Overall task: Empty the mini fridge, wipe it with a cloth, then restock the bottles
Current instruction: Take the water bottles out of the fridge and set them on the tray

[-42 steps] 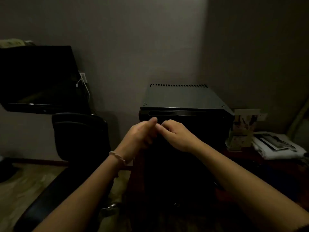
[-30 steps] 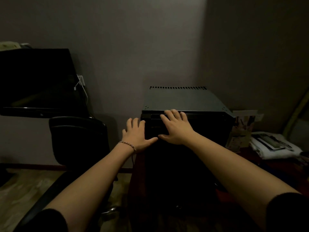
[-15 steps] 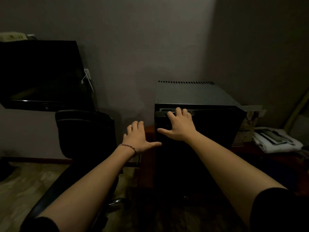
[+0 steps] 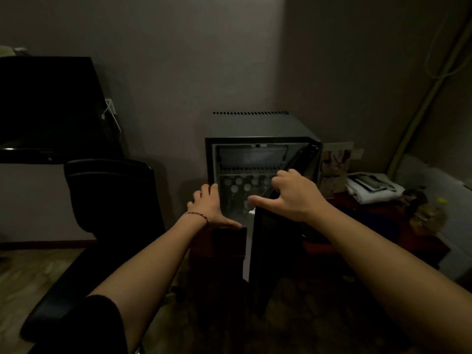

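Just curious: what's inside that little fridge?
Inside the fridge, round bottle tops stand in rows under a wire shelf. The door and right hand cover the rest.

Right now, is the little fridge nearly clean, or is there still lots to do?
Lots to do. Done: the mini fridge is open. In hand: the right hand grips the top edge of the door, swung out, while the left hand lies flat by the fridge's left side. Left: round bottle tops show inside, so nothing looks emptied yet. No cloth is visible, so wiping and restocking come later.
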Demonstrator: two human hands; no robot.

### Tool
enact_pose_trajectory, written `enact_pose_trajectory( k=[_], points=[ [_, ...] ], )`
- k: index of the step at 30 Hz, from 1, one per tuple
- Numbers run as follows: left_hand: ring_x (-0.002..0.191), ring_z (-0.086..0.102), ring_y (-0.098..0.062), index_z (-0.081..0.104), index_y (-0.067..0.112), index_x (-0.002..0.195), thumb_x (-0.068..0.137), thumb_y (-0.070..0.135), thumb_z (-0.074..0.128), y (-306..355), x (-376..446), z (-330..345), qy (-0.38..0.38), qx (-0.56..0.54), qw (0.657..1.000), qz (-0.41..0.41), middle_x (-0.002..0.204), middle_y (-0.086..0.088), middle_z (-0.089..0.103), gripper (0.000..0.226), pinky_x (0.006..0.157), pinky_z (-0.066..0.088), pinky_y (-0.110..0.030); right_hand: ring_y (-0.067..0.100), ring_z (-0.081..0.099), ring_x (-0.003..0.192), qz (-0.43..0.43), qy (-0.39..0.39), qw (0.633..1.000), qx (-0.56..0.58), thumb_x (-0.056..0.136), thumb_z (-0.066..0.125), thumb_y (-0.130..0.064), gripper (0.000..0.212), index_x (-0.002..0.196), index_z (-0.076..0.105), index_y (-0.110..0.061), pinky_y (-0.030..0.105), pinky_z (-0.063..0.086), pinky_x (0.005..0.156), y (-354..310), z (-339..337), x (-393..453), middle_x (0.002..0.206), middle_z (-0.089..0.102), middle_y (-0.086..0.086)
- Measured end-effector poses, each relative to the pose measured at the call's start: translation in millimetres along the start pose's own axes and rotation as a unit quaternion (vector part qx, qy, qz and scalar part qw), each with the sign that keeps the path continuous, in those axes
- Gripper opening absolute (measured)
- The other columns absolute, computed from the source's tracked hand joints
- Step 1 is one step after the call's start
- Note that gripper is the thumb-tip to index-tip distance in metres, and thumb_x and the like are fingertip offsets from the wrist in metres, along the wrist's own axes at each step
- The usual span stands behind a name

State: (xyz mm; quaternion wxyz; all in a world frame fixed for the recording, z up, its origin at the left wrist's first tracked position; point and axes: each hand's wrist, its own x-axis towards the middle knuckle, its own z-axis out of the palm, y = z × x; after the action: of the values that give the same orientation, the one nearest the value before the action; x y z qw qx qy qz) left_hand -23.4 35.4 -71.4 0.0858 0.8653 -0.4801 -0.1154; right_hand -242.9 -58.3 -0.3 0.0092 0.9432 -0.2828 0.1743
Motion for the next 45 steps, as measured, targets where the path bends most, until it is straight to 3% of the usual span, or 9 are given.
enact_pose_trajectory(
  k=[6, 10, 12, 19, 28, 32, 35, 38, 45],
  points=[
    [0.142, 0.017, -0.037, 0.001, 0.025, 0.153, 0.034, 0.086, 0.074, 62, -40, 47, -0.008, -0.008, 1.000, -0.005, 0.157, -0.008, 0.007, 0.152, 0.112, 0.030, -0.057, 0.013, 0.045, 0.055, 0.136, -0.028, 0.990, -0.004, 0.085, 0.053, -0.074, 0.066, 0.063, 0.049, -0.012, 0.027, 0.033, 0.049, 36, -44, -69, 0.066, 0.048, 0.001],
    [0.142, 0.019, -0.036, 0.004, 0.025, 0.153, 0.037, 0.083, 0.076, 98, -54, 58, 0.003, -0.007, 1.000, 0.004, 0.158, -0.008, 0.008, 0.149, 0.111, 0.031, -0.057, 0.028, 0.053, 0.109, 0.179, -0.008, 0.983, -0.050, 0.084, 0.049, -0.077, 0.078, 0.126, 0.046, -0.011, 0.036, 0.044, 0.078, 56, -52, -105, 0.124, 0.046, 0.011],
    [0.142, 0.020, -0.035, 0.005, 0.023, 0.153, 0.038, 0.084, 0.076, 112, -56, 55, 0.005, -0.006, 1.000, 0.010, 0.157, -0.008, 0.009, 0.148, 0.111, 0.031, -0.057, 0.035, 0.048, 0.123, 0.184, -0.028, 0.980, -0.065, 0.084, 0.043, -0.080, 0.088, 0.140, 0.038, -0.013, 0.042, 0.046, 0.090, 60, -54, -110, 0.139, 0.039, 0.016],
    [0.143, 0.019, -0.035, 0.005, 0.025, 0.153, 0.041, 0.087, 0.072, 117, -50, 51, 0.008, 0.023, 0.999, 0.026, 0.158, -0.007, 0.009, 0.144, 0.111, 0.031, -0.057, 0.050, 0.023, 0.141, 0.258, -0.123, 0.945, -0.159, 0.082, 0.031, -0.087, 0.105, 0.156, 0.014, -0.015, 0.060, 0.024, 0.114, 101, -38, -109, 0.159, 0.016, 0.028],
    [0.142, 0.021, -0.035, 0.007, 0.023, 0.154, 0.042, 0.087, 0.071, 78, -8, 63, -0.014, 0.028, 1.000, -0.003, 0.157, -0.008, 0.012, 0.144, 0.112, 0.031, -0.056, 0.052, 0.003, 0.147, 0.295, -0.110, 0.920, -0.234, 0.077, 0.026, -0.091, 0.114, 0.159, -0.001, -0.017, 0.070, 0.005, 0.115, 135, -7, -87, 0.162, -0.001, 0.029],
    [0.142, 0.020, -0.035, 0.007, 0.022, 0.154, 0.042, 0.087, 0.071, 65, 32, 60, -0.027, 0.025, 0.999, 0.006, 0.158, -0.009, 0.011, 0.144, 0.111, 0.032, -0.057, 0.042, -0.011, 0.151, 0.162, -0.080, 0.960, -0.212, 0.086, 0.043, -0.078, 0.102, 0.159, 0.005, -0.018, 0.063, 0.002, 0.119, 111, 10, -40, 0.165, -0.009, 0.021],
    [0.141, 0.022, -0.035, 0.009, 0.021, 0.154, 0.046, 0.085, 0.072, 54, 64, 58, -0.036, 0.033, 0.999, 0.006, 0.157, -0.009, 0.013, 0.140, 0.110, 0.033, -0.056, 0.034, 0.015, 0.149, 0.043, -0.111, 0.983, -0.137, 0.090, 0.052, -0.065, 0.079, 0.152, 0.030, -0.022, 0.051, 0.028, 0.116, 74, 46, 7, 0.161, 0.022, 0.011],
    [0.140, 0.024, -0.037, 0.012, 0.021, 0.153, 0.056, 0.078, 0.074, 38, 93, 61, -0.060, 0.040, 0.997, 0.012, 0.156, -0.009, 0.016, 0.129, 0.110, 0.034, -0.055, 0.031, 0.029, 0.141, 0.060, -0.182, 0.979, -0.070, 0.088, 0.057, -0.065, 0.076, 0.148, 0.037, -0.022, 0.048, 0.039, 0.107, 56, 97, 43, 0.154, 0.033, 0.007],
    [0.132, 0.034, -0.036, 0.023, 0.016, 0.147, 0.066, 0.070, 0.074, 4, 154, 70, -0.058, 0.049, 0.997, 0.017, 0.148, -0.011, 0.026, 0.110, 0.106, 0.040, -0.050, 0.032, 0.021, 0.148, 0.059, -0.256, 0.965, -0.022, 0.091, 0.058, -0.060, 0.082, 0.155, 0.022, -0.023, 0.050, 0.034, 0.111, 58, 179, 110, 0.164, 0.016, 0.007]
  ],
)
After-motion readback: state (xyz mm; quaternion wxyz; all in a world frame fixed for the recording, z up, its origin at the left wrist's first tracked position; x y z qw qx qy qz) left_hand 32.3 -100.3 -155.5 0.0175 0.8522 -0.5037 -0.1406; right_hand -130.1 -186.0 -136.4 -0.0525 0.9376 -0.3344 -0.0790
